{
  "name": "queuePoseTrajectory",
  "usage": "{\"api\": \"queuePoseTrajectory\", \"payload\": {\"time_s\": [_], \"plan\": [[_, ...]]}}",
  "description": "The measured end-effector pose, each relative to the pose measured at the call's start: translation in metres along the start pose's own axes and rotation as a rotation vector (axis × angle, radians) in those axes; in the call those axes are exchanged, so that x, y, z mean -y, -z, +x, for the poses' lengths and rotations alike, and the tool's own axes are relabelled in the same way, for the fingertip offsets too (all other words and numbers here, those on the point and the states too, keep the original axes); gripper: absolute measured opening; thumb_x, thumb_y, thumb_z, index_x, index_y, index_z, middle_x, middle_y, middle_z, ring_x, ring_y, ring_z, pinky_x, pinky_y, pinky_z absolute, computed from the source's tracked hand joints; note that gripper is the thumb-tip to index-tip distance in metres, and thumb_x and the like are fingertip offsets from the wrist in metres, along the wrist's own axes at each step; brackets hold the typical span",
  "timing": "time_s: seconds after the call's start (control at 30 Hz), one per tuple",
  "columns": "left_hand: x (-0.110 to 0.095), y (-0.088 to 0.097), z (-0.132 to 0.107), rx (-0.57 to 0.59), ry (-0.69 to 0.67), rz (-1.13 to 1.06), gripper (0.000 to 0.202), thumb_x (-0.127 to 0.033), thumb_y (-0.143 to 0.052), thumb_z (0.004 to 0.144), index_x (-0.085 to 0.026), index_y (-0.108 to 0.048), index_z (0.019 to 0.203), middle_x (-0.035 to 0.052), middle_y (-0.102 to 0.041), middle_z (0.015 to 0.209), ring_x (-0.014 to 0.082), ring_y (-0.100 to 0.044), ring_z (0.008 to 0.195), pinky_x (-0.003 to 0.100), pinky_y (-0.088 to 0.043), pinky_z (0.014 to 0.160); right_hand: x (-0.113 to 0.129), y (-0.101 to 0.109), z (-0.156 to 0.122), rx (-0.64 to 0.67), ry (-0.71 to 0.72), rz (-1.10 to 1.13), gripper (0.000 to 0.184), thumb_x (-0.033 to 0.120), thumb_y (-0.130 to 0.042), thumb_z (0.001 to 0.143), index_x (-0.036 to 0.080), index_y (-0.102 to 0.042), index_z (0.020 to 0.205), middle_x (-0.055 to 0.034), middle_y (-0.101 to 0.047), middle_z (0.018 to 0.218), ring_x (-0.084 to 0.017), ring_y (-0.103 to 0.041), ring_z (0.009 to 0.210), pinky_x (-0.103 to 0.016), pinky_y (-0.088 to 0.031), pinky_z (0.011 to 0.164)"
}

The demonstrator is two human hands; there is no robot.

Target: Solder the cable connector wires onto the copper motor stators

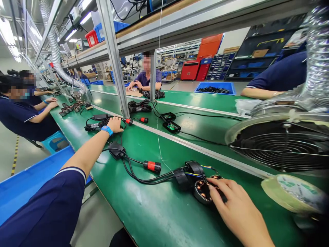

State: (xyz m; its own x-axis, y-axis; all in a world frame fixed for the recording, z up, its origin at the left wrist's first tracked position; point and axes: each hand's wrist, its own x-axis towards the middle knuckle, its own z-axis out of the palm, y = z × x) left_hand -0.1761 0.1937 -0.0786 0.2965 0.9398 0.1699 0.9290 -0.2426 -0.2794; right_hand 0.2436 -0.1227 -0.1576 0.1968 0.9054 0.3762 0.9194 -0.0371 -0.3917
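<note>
My left hand (115, 124), above a blue wristband, reaches across the bench with its fingers curled down over a black cable bundle (96, 126); its fingertips are partly hidden. My right hand (235, 199) has thumb and fingers on a round brushless motor (203, 192) with copper windings, at the front of the bench. Touching the motor are black round housings (183, 176) with yellow and blue wires. Black cables lead left from them to a black box (117, 150) and a red-and-black connector (152, 166).
A fan (285, 144) and tape roll (293, 192) stand at right. Two open black cases with green circuit boards (171, 127) lie beyond the metal rail (185, 141). An upright post (113, 58) rises near my left hand. Co-workers (147, 73) sit around the green bench (144, 219).
</note>
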Motion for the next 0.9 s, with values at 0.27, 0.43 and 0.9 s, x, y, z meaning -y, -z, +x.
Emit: {"api": "queuePoseTrajectory", "payload": {"time_s": [0.27,0.43,0.9], "plan": [[-0.014,-0.01,-0.011,-0.052,-0.119,0.103,0.075,-0.021,-0.054,0.076,-0.005,-0.028,0.145,0.0221,-0.018,0.155,0.0375,-0.016,0.142,0.05,-0.006,0.113,-0.014,-0.005,0.002,0.043,0.052,-0.018,0.038,0.049,-0.041,0.086,0.026,-0.069,0.099,-0.0067,-0.064,0.099,-0.025,-0.061,0.095,-0.039,-0.053,0.078],[-0.017,-0.009,0.01,0.005,-0.13,0.168,0.095,-0.025,-0.065,0.069,-0.006,-0.018,0.149,0.0236,-0.011,0.157,0.0402,-0.008,0.144,0.055,-0.002,0.114,-0.001,-0.003,0.0,-0.027,0.027,-0.005,0.04,0.048,-0.037,0.088,0.025,-0.069,0.096,-0.0073,-0.063,0.094,-0.025,-0.06,0.092,-0.04,-0.051,0.077],[0.012,0.038,-0.007,0.049,-0.071,-0.018,0.031,-0.037,-0.051,0.093,-0.012,-0.058,0.109,0.0093,-0.062,0.106,0.0207,-0.06,0.098,0.041,-0.046,0.09,0.01,0.0,0.0,-0.045,0.039,-0.016,0.037,0.041,-0.037,0.089,0.022,-0.068,0.096,-0.0077,-0.062,0.094,-0.024,-0.057,0.092,-0.037,-0.048,0.074]]}}
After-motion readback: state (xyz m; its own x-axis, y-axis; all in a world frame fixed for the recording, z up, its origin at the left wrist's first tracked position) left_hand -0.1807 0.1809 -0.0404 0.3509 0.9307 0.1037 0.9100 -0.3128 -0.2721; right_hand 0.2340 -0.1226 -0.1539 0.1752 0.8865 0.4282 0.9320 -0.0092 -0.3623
